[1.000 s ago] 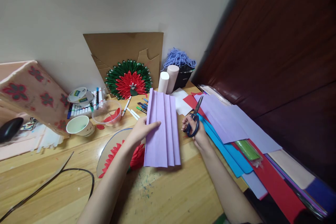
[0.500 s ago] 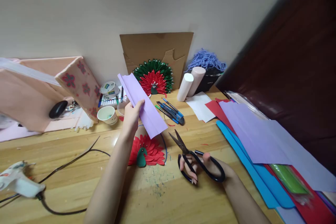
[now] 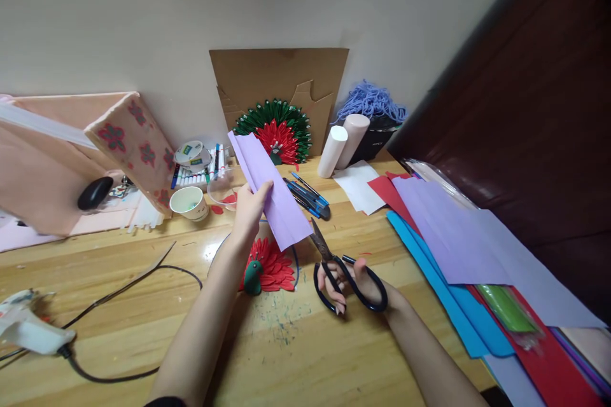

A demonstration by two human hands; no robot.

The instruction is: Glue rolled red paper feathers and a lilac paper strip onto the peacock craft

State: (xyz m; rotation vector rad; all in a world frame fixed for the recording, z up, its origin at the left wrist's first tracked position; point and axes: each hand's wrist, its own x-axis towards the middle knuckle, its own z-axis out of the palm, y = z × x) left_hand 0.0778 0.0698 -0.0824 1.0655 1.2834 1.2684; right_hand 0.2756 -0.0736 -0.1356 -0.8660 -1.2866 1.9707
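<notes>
My left hand (image 3: 251, 208) pinches a folded strip of lilac paper (image 3: 272, 194), thumb on top, holding it tilted above the table. In my right hand (image 3: 351, 283) is a pair of black-handled scissors (image 3: 329, 261), fingers through the loops. The blade tips reach the lower right corner of the paper; I cannot tell whether they have it between them. Below the paper lies a red-feathered peacock craft (image 3: 274, 267) with a green body, partly hidden by my left arm and the paper.
A glue gun (image 3: 35, 327) and its cord lie at left. A paper cup (image 3: 189, 203), pens (image 3: 308, 197) and a green-and-red peacock (image 3: 277, 133) against cardboard (image 3: 281, 67) stand behind. Coloured sheets (image 3: 443, 235) pile up at right, near white rolls (image 3: 333, 151).
The scissors have moved left and up to the paper's lower corner, their blades closer together. The paper has shifted slightly right. The view has moved a little.
</notes>
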